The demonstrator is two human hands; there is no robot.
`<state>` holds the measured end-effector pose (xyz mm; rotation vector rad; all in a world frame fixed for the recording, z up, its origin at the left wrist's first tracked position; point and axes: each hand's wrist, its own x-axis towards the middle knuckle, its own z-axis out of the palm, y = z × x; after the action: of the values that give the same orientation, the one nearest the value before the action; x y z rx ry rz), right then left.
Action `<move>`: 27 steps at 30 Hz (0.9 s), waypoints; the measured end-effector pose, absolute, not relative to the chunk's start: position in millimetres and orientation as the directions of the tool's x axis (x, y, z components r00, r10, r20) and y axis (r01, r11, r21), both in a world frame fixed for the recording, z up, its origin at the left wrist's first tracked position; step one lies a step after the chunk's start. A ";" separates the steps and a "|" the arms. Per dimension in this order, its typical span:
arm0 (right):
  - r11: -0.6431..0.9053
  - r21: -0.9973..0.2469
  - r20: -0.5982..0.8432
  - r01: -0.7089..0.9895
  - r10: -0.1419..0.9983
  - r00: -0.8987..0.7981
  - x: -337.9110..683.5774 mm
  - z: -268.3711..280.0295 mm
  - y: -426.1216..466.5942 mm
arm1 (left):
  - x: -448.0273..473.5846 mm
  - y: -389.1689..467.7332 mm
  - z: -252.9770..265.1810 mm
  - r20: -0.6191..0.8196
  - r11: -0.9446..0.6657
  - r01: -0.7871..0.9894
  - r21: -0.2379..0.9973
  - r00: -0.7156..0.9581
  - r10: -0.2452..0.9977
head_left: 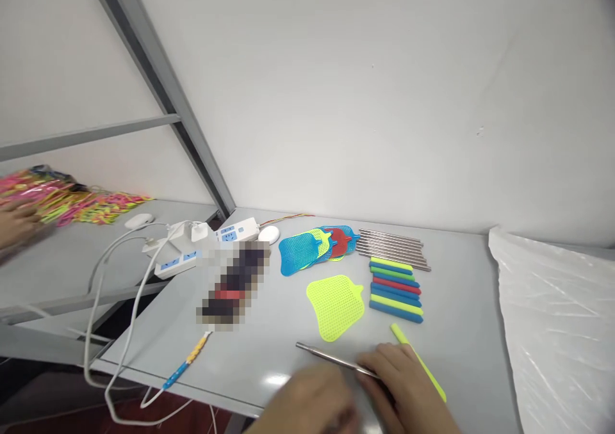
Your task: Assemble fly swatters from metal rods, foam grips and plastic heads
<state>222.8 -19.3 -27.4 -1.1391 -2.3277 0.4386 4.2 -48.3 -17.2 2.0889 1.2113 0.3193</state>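
Observation:
My right hand [401, 379] has its fingers closed on a thin metal telescopic rod [331, 357], which points to the left over the grey table. My left hand [312, 399] is at the bottom edge just beside it, smeared by motion, so its fingers cannot be made out. A yellow-green handle tube [432, 379] lies by my right hand, partly hidden behind it. Beyond the rod rests a single yellow-green fly swatter head [336, 306]. Farther back are overlapping swatter heads [300, 253] in blue, yellow-green and red, a row of metal rods [394, 248] and a stack of coloured handle tubes [396, 293].
A pixelated phone-like object [235, 287] with a charging cable [185, 363] lies on the left. Behind it are white power strips [237, 230] and a round white puck [269, 235]. White plastic sheeting [552, 319] covers the right. Another person's hand [19, 223] touches colourful strands [91, 203].

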 end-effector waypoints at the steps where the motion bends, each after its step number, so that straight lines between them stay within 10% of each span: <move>1: 0.596 -0.477 0.284 0.646 0.800 -0.529 223.1 -25.6 -19.6 | 1.6 -38.6 -11.4 -0.072 -0.336 0.680 0.652 0.497 0.865; 16: 0.518 -0.604 0.384 0.606 0.855 -0.348 224.2 -10.6 -26.8 | -6.6 -15.6 0.2 0.583 -0.493 0.838 0.235 0.285 0.761; 27: 0.404 -0.268 0.475 0.875 0.845 -0.245 248.2 -31.4 -16.6 | -13.9 -17.9 3.1 0.426 -0.538 0.584 0.608 0.333 0.841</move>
<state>248.2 -16.6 -31.4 -1.4596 -2.1106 -0.0697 -13.9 -17.9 3.1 2.2570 1.2656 1.0363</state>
